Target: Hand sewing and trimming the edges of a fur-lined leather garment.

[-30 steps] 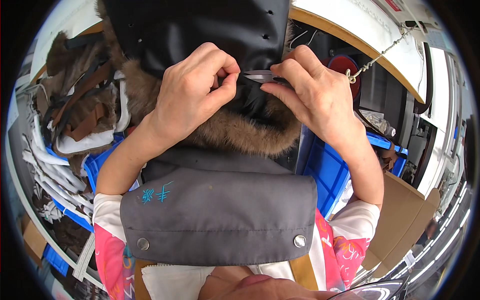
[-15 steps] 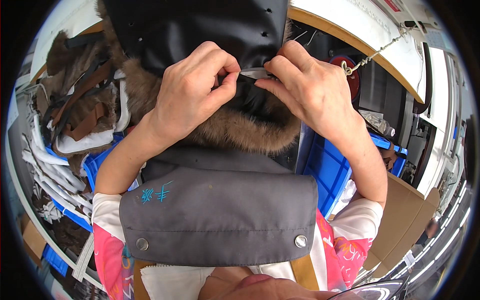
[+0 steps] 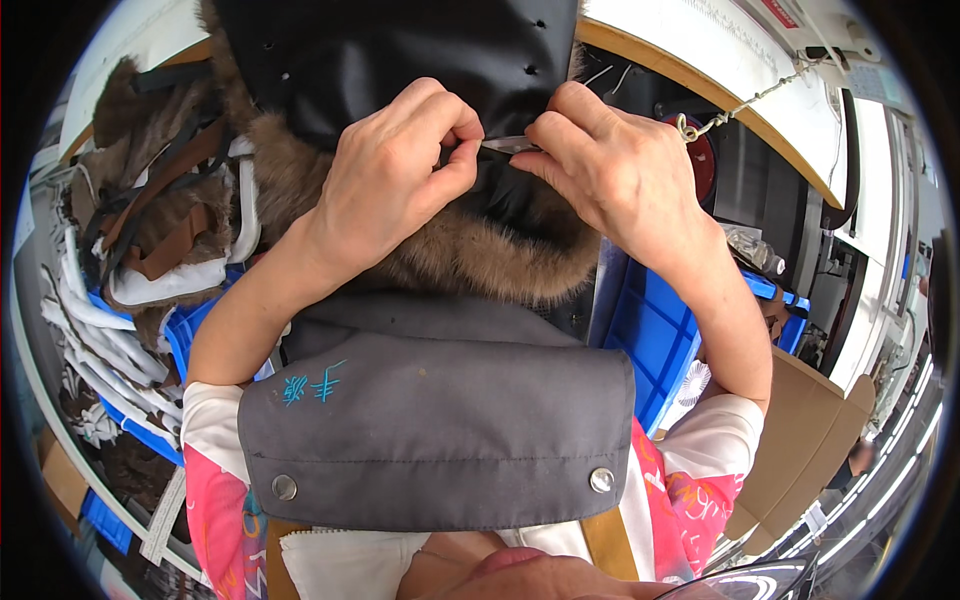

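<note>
Blue bins [image 3: 668, 330] flank you; your left hand [image 3: 392, 180] and right hand [image 3: 612, 165], little moved in the last second, each pinch the small metal piece [image 3: 508, 144] over the fur-trimmed black piece [image 3: 470, 250], still mid-adjustment.

There is one view only, from a fisheye camera worn on the person's head and aimed steeply down along the body. It sits very close: the grey apron bib [image 3: 440, 430] fills the lower middle of the picture. Both forearms enter from the lower edge and run upward to the left hand [image 3: 395, 185] and the right hand [image 3: 615, 170] just above the centre, over the dark fur-trimmed garment [image 3: 420, 60]. Straight edges bow toward the round black rim, as the white counter [image 3: 740, 60] does at upper right. The picture is upright and unmirrored.
</note>
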{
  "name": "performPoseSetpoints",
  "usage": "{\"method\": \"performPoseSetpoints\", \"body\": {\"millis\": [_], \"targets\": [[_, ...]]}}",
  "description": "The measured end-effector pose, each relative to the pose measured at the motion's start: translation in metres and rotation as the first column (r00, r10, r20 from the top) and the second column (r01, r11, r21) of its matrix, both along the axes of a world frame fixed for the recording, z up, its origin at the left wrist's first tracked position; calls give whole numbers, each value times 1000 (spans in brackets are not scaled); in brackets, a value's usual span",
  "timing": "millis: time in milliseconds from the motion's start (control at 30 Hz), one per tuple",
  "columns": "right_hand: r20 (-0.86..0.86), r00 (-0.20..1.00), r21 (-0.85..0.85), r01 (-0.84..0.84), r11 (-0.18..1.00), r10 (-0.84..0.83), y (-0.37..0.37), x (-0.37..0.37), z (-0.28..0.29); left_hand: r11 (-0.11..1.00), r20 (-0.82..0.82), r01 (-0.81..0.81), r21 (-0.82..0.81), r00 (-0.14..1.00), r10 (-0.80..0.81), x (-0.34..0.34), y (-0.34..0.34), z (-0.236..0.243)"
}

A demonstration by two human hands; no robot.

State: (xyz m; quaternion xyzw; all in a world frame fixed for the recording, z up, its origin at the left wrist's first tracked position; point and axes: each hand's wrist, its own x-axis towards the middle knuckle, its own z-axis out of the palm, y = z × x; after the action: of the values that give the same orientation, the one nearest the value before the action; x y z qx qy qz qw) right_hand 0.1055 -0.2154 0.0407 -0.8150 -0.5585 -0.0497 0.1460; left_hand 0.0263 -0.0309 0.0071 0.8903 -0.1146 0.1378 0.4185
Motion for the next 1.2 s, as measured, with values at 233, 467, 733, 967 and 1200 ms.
{"method": "performPoseSetpoints", "body": {"millis": [233, 467, 733, 967, 1200], "targets": [[-176, 966, 317, 238, 918, -190, -26, 34, 6, 970, -140, -115, -214, 986, 86, -12, 19, 21], [98, 802, 295, 542, 787, -589, -69, 114, -17, 999, -123, -29, -33, 992, 25, -20, 31, 20], [-569, 617, -5, 659, 752, -544, -12, 23, 16, 986, -57, 24, 166, 998, -14, -13, 22, 7], [-979, 188, 33, 545, 838, -83, -1, -11, -38, 921, 115, 103, 376, 981, -156, 2, 20, 2], [-999, 11, 47, 583, 811, 51, -12, -6, -44, 855, -242, -63, -515, 967, -75, -16, 54, 39]]}}
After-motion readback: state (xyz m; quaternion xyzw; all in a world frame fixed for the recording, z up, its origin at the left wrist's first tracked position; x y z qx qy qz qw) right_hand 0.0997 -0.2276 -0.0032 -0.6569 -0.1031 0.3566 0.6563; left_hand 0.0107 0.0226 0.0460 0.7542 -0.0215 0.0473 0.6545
